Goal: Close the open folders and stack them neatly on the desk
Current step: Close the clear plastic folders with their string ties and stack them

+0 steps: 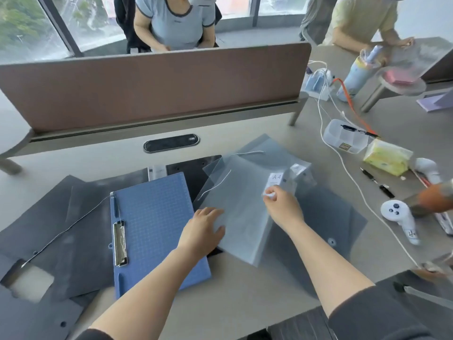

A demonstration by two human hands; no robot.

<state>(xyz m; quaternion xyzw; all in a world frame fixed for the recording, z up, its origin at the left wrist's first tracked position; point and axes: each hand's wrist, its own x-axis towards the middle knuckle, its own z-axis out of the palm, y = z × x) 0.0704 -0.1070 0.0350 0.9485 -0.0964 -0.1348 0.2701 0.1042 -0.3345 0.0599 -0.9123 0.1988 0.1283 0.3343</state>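
Head cam: left hand [204, 229] lay flat, fingers spread, pressing the translucent folder [241, 212] at desk [110, 153] centre. Right hand [282, 204] pinched the folder's white label [273, 186]. Blue clipboard folder [154, 231] sat just left, dark folders [61, 229] beyond it. Brown divider [152, 87] stood behind.

sleeves [382, 312]: dark, short | forearms: bare | hands: no gloves

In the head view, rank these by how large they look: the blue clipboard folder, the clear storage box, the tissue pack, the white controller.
1. Blue clipboard folder, by far the largest.
2. Clear storage box and tissue pack look alike; not ranked.
3. White controller, smallest, though it lies nearer the camera.
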